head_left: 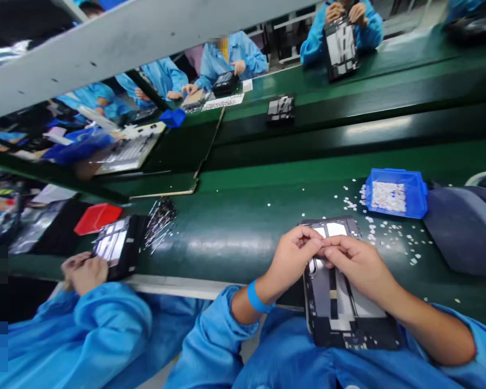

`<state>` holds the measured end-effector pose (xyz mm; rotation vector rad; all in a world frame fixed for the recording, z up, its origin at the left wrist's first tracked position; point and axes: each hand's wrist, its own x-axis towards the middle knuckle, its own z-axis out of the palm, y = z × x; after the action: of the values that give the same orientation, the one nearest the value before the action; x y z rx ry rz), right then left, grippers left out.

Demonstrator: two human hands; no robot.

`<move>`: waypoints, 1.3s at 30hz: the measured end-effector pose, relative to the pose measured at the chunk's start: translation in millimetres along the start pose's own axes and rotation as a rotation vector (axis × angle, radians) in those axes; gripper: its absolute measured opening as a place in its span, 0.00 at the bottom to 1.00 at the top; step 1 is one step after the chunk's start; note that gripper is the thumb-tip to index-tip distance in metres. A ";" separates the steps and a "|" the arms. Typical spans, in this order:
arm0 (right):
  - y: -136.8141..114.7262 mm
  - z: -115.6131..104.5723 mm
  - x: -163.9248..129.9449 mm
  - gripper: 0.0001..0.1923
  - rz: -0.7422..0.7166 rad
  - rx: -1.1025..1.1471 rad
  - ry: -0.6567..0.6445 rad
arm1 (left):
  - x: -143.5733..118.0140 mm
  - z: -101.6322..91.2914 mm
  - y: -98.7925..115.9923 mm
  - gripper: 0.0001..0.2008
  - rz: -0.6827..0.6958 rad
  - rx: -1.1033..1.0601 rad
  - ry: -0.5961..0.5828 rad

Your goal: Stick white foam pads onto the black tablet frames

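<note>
With my left hand point(294, 254) and right hand point(354, 262) pinched together on a small part over the tablet frame point(340, 308) overhanging the bench's near edge, I judge the frame could slip off.

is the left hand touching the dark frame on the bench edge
Touching: the head view shows the left hand with fingertips pressed on the dark frame.

The person is wearing a bright blue smock with long, loose sleeves, both pushed up the forearms and bunching in soft folds. A plain blue wristband point(258, 299) is circling the left wrist. Both hands point(294, 256) are going bare, ungloved.
</note>
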<state>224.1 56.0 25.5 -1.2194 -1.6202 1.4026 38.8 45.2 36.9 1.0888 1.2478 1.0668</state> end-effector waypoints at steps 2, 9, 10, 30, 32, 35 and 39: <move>8.9 -11.0 9.3 0.14 -0.134 -0.236 0.027 | -1.4 -21.2 2.0 0.09 0.036 0.115 0.086; 20.5 -35.7 49.2 0.17 -0.728 -1.035 -0.051 | 2.9 -54.4 -0.2 0.06 0.451 0.982 -0.133; 20.4 -34.4 52.6 0.17 -0.759 -1.099 -0.077 | 4.4 -51.8 -3.2 0.07 0.504 1.092 -0.166; 30.2 -43.0 70.5 0.18 -0.887 -1.168 -0.221 | 56.3 -37.3 -3.6 0.05 0.195 0.818 -0.183; 30.8 -42.4 70.1 0.18 -0.881 -1.161 -0.211 | 58.4 -34.8 -3.4 0.05 0.181 0.845 -0.191; 30.6 -41.7 69.9 0.19 -0.874 -1.141 -0.208 | 59.7 -32.5 -1.8 0.05 0.160 0.882 -0.194; 31.4 -41.1 70.3 0.17 -0.866 -1.127 -0.204 | 60.6 -31.8 -2.5 0.05 0.129 0.843 -0.168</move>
<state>244.3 136.0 -3.0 -0.6457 -2.7375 -0.0106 9.3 105.5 23.7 1.8665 1.5426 0.4996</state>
